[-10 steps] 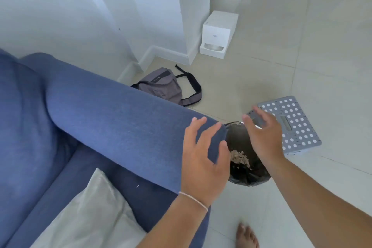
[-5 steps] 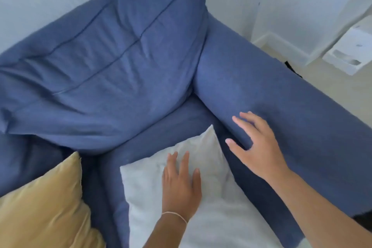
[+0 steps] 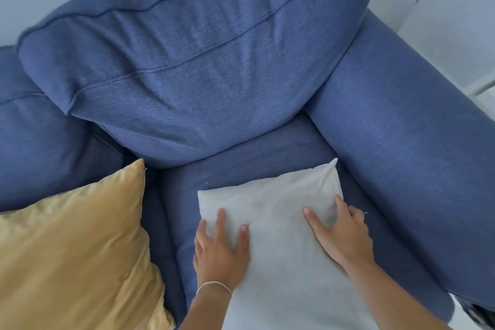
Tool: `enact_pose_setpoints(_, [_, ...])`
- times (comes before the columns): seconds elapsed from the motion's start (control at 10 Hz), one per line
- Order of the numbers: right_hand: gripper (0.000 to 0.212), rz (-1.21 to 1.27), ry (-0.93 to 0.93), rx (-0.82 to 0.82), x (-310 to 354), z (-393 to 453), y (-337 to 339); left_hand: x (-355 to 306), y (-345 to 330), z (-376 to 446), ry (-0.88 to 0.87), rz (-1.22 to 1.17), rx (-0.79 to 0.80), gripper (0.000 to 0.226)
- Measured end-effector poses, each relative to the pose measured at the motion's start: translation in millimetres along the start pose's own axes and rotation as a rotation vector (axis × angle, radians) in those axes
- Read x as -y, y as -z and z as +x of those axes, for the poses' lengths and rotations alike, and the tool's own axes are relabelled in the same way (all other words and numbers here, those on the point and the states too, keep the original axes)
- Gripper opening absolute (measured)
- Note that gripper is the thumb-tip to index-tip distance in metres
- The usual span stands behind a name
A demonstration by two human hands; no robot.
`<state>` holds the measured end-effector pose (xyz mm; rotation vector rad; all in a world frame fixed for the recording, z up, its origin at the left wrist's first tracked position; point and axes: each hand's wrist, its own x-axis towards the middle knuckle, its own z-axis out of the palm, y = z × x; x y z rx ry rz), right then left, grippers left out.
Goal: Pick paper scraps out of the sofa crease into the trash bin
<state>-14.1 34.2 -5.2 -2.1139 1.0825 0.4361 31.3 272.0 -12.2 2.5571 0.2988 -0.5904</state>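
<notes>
Scrap (image 3: pixel 366 212) lies just beside right hand (image 3: pixel 345 236); both hands' spread fingers press pillow (image 3: pixel 281 211).

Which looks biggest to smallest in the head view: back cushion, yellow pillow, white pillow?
1. Back cushion.
2. Yellow pillow, cut off by the frame edge.
3. White pillow, partly under both hands and also cut off, so uncertain.

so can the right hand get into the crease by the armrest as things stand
Probably not yet: the white pillow lies along that crease, and the right hand rests on its edge beside the armrest. Shifting the pillow should open it.
</notes>
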Motion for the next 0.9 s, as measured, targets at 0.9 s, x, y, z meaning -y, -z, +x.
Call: enact_pose_setpoints(0.9, [0.087, 0.284, 0.537, 0.037, 142, 71, 73, -98, 80, 59, -0.379, -0.202, -0.281, 0.107])
